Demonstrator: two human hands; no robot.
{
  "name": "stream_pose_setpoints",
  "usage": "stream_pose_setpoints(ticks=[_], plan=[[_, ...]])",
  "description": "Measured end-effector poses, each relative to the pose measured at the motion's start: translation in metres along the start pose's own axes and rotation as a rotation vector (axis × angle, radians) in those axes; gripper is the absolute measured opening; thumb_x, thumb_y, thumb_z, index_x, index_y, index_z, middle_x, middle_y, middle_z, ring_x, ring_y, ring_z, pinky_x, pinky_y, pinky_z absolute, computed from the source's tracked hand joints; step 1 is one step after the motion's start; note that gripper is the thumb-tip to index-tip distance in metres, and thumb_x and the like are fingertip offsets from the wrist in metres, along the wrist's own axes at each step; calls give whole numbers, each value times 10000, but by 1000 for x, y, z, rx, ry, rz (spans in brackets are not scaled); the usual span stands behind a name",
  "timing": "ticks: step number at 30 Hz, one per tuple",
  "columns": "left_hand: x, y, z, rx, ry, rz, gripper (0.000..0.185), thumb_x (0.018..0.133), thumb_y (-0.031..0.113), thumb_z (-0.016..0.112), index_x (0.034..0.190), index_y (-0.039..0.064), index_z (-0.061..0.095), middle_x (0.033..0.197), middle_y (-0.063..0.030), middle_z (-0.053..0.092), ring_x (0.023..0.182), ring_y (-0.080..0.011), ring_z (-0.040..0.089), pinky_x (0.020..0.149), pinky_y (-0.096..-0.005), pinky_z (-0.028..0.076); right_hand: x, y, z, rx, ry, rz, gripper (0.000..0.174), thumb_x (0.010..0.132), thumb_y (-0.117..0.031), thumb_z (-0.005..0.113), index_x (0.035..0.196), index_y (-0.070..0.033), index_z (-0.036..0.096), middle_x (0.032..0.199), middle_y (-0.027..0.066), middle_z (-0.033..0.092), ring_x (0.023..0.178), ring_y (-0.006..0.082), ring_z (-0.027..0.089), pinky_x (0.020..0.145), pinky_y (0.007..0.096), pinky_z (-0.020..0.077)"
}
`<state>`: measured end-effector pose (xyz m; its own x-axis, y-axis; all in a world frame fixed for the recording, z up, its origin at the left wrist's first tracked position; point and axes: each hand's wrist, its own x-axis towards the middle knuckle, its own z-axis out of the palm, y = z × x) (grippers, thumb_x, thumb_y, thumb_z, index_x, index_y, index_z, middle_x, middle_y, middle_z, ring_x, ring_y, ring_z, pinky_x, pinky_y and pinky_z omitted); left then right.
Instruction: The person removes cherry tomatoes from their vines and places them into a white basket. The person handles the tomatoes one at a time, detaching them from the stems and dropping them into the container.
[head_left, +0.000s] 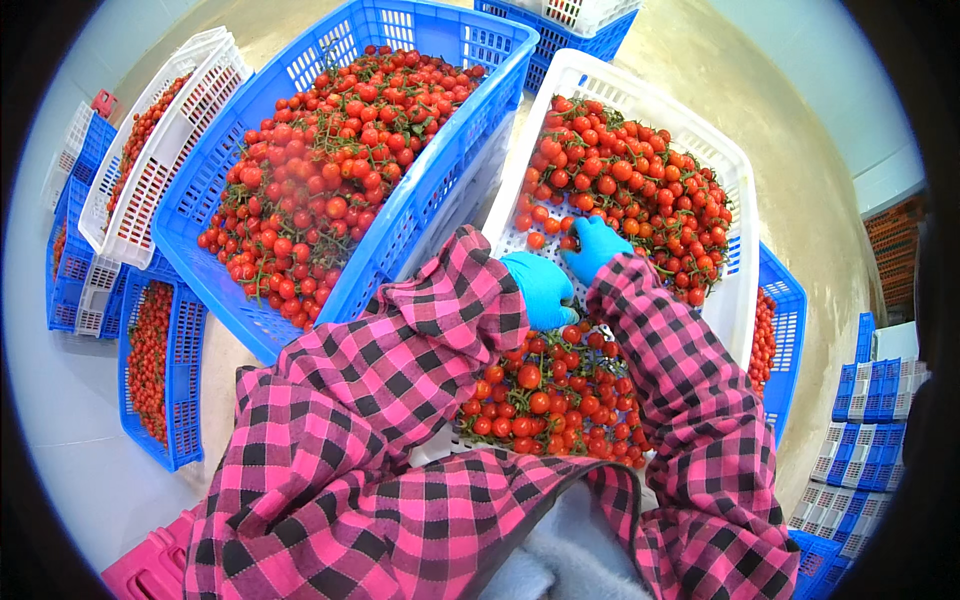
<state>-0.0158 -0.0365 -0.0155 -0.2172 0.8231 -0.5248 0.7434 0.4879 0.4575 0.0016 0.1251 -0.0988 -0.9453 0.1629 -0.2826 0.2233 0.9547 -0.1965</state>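
Note:
Both my hands wear blue gloves and work over a white plastic crate (739, 315) of cherry tomatoes. My right hand (596, 247) has its fingertips closed around a cherry tomato (568, 242) at the edge of the far heap (622, 172). My left hand (538, 289) is lower and to the left, its fingers curled down above the near heap (547, 397); whether it grips anything is hidden. Green stems run through both heaps. A few loose tomatoes (535, 240) lie on the crate's slotted floor, just beyond my hands.
A large blue crate (442, 202) of tomatoes stands close on the left. Further left are a white crate (161, 157) and a smaller-looking blue crate (184, 375), both with tomatoes. Another blue crate (784, 337) sits at right. Crate stacks (862, 435) line the right side.

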Motion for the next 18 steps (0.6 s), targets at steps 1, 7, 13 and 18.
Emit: stream_pose_setpoints(ticks=[1,7,13,18], plan=[[-2,1,1,1,9,-5,378,800,397,459,968,89,597,914,-133,605,846,-310,572,755,-413,445,-7,4,3,-25,-1,-17,414,735,-318,572,1091,-138,462,1080,116,454,991,305,497,785,420,448],[-7,3,0,20,-16,-3,378,799,409,463,979,104,595,886,-133,606,832,-301,577,743,-409,446,-22,21,21,106,159,-61,441,691,-307,612,1068,-119,480,1035,117,524,949,274,533,736,401,466],[1,-3,4,-209,441,-116,304,811,330,482,975,97,588,879,-145,598,823,-300,575,731,-396,449,-38,41,-4,1330,25,150,273,769,-246,572,984,-91,507,901,40,567,750,111,533,594,230,415],[7,1,0,-834,576,109,483,796,51,434,1272,89,364,1202,-146,465,1018,-233,518,811,-319,440,-96,41,-34,2047,-219,129,301,789,-268,532,1027,-86,505,927,54,571,750,166,555,584,285,445]])
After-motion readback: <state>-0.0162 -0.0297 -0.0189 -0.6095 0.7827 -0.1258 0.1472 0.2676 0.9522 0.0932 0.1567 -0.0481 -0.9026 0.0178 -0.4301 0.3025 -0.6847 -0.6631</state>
